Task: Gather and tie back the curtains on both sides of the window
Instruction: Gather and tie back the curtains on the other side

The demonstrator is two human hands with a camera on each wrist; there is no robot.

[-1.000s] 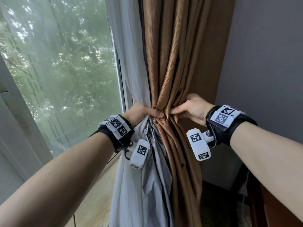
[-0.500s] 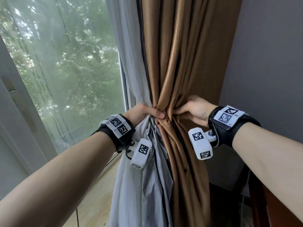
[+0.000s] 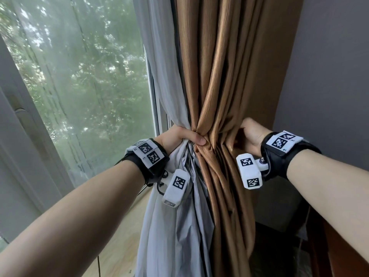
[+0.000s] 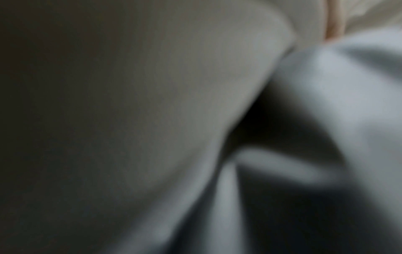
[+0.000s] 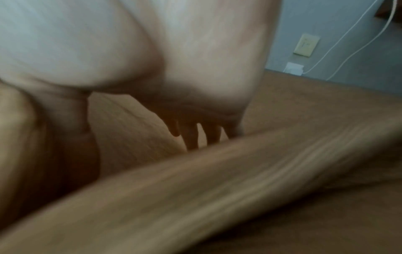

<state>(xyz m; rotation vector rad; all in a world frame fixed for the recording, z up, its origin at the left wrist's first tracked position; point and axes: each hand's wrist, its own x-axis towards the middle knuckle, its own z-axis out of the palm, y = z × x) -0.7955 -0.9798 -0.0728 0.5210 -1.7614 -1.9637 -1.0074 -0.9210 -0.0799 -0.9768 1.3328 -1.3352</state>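
Note:
A brown ribbed curtain and a white sheer with grey lining hang bunched together at the window's right side. My left hand grips the bunch at its waist, thumb lying across the front onto the brown cloth. My right hand is at the brown curtain's right edge, its fingers tucked behind an outer fold. In the right wrist view the fingers curl down into brown cloth, with the thumb to the left. The left wrist view shows only blurred grey lining. No tie-back is in sight.
Window glass fills the left, with a pale wooden sill below it. A grey wall stands close on the right, carrying an outlet and a white cable. Dark wooden furniture sits low right.
My right hand has left its pinch beside the left thumb and slid right to the brown curtain's outer edge, fingers going behind the cloth. The left hand keeps its grip.

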